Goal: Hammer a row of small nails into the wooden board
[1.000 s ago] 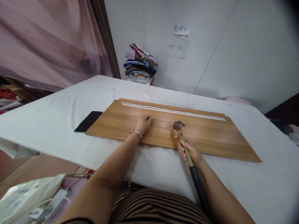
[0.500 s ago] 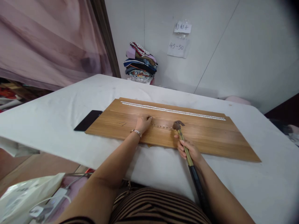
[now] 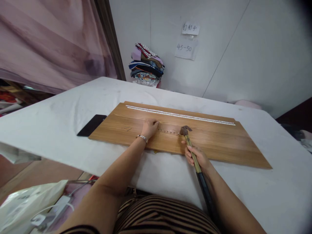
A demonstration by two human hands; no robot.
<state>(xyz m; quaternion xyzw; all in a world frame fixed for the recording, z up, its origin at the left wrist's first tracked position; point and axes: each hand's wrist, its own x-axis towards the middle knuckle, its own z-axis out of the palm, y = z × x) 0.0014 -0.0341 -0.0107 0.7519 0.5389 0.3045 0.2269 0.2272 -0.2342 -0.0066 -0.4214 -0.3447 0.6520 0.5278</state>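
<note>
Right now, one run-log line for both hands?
left hand: at left end of nail row, wooden board | right hand: gripping hammer | hammer head: by row's right end

Flat black slab lying on the left part of the white-covered table, can't tell if it's a tablet, and a messy stack of folded clothes sits by the far edge, nearer the far left corner. Pinkish curtain hangs past the left edge, and the wall behind has two handwritten paper notes stuck up, lower one reading "45-50". Down below the near edge, left side, there's a white power strip beside a cream plastic bag.
</note>
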